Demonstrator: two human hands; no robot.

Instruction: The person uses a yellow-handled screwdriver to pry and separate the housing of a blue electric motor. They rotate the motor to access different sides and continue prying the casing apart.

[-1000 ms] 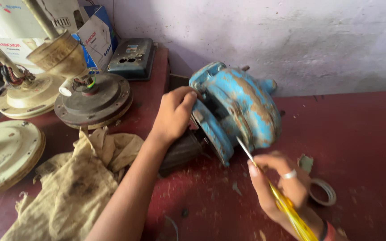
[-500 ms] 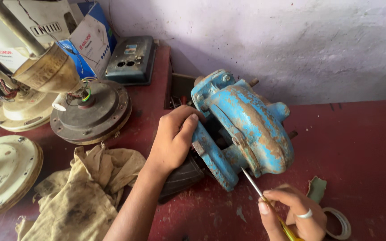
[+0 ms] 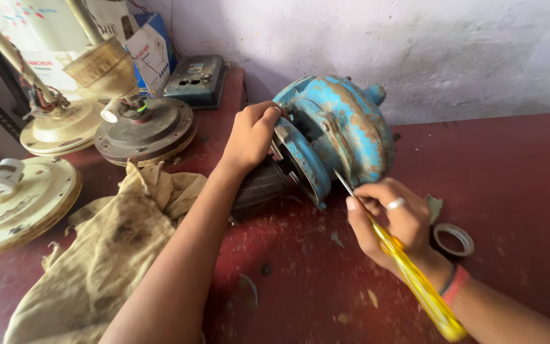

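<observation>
L hand (image 3: 249,137) clamped on blue pump housing (image 3: 335,130), steadying it. R hand (image 3: 386,220) grip closed on yellow screwdriver (image 3: 408,274), tip at casing seam just ahead; tape roll (image 3: 453,239) beside.

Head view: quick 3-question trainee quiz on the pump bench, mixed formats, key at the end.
1. True or false: the left hand rests on the top edge of the blue pump housing.
2. Which tool does the right hand hold? A) pliers B) yellow-handled screwdriver C) hammer
3. What lies on the red table just right of the right hand?

Key
1. True; the fingers curl over the housing's upper rim.
2. B; its shaft points up at the housing's lower edge.
3. A roll of tape, lying flat.
</observation>
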